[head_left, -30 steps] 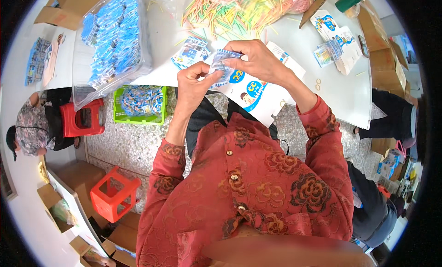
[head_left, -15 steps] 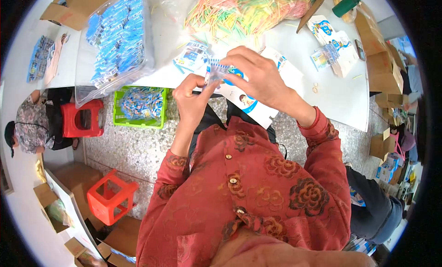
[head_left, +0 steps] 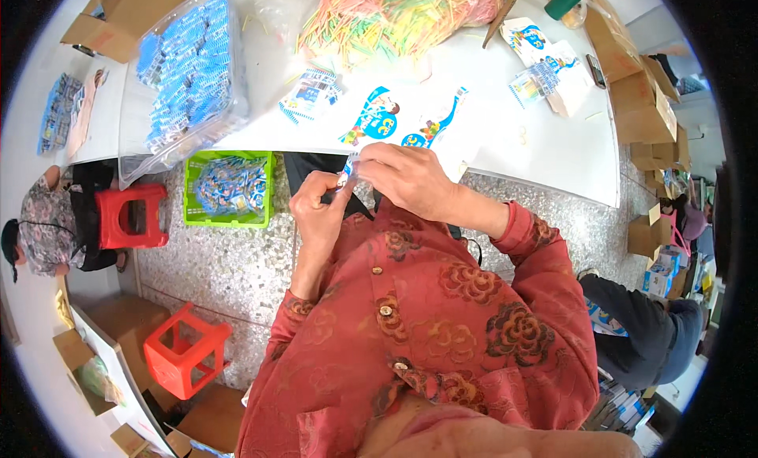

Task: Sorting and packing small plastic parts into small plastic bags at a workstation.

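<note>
Just off the table's near edge, my left hand (head_left: 317, 204) pinches a small blue-and-white plastic packet (head_left: 347, 170) between thumb and fingers. My right hand (head_left: 404, 178) meets it from the other side, its fingers closed at the packet's upper edge; what its fingertips grip is partly hidden. Beyond my hands lies a flat white printed carton sheet (head_left: 380, 117) with blue and fruit-coloured pictures. A blue-striped clear packet (head_left: 310, 93) rests on the table to its left. Further off is a large heap of pink, green and yellow thin sticks (head_left: 371, 24) in clear plastic.
A clear tub (head_left: 234, 103) of blue packets stands at the table's left. Below it on the floor is a green crate (head_left: 268, 193) of packets. Red stools (head_left: 188, 351) stand to the left. More printed cartons (head_left: 564, 75) and a green bottle (head_left: 567, 0) lie right. Other people are nearby.
Both hands have come down closer to my body with the packet, off the table edge. The carton sheet beneath them shows more fully. The whole view has shifted slightly.
</note>
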### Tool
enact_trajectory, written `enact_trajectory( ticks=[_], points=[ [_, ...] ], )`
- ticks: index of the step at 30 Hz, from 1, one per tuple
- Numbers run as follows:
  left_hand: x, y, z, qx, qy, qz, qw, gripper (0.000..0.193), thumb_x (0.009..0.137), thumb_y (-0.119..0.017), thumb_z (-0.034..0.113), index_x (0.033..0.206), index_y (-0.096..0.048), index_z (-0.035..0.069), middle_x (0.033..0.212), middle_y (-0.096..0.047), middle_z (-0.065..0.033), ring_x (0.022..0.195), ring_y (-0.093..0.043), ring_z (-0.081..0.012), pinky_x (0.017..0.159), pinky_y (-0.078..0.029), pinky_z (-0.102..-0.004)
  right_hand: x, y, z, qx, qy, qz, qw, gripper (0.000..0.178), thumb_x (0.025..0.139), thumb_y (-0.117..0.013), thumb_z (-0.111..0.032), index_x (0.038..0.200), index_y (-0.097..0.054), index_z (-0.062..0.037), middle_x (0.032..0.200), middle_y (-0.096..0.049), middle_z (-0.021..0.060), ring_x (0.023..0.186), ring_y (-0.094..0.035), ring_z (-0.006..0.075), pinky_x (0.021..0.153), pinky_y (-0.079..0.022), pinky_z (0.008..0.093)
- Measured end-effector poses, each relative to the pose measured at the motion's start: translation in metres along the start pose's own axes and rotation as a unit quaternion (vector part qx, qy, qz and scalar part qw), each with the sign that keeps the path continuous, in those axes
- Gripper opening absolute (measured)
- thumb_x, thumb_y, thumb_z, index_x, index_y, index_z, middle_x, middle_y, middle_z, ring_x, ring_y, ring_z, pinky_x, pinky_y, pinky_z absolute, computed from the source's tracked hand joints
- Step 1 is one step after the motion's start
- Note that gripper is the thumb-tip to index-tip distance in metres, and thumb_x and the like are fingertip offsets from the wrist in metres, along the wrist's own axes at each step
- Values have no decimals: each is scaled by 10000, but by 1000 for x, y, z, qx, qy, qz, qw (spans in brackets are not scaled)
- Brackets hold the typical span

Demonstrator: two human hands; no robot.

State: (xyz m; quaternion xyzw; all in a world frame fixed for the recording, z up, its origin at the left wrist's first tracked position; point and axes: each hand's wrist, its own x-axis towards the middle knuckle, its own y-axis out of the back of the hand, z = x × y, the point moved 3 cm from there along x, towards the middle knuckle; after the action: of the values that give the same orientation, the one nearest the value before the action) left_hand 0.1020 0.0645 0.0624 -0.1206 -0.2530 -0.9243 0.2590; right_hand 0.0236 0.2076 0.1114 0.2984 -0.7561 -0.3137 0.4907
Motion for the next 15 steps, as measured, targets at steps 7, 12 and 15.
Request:
enact_trajectory(
  ticks=[7, 12, 15],
  points=[
    [2, 1, 3, -6, -9, 8, 1000, 112, 705, -703, -7, 698, -592, 4, 633, -576, -33, 578, -507, -79, 525, -397, -242, 6, -2, 6, 167, -69, -15, 983, 128, 780, -641, -45, 905, -613, -35, 837, -628, 52, 674, -617, 155, 584, -486, 264],
    [4, 3, -2, -84, 32, -4, 996, 119, 718, -724, 11, 715, -608, -20, 668, -590, -47, 611, -534, -96, 567, -416, -237, 27, -3, 44, 408, -247, -26, 878, 109, 839, -628, -87, 939, -623, -44, 725, -588, -31, 630, -505, 18, 552, -408, 189],
    [4, 9, -18, -151, 98, 18, 984, 123, 726, -722, 5, 706, -604, -25, 655, -567, -23, 609, -496, -70, 557, -393, -222, 47, -2, 100, 285, -298, 23, 911, 181, 830, -638, -101, 996, -626, -30, 767, -615, 0, 627, -542, 48, 559, -433, 205]
  ],
)
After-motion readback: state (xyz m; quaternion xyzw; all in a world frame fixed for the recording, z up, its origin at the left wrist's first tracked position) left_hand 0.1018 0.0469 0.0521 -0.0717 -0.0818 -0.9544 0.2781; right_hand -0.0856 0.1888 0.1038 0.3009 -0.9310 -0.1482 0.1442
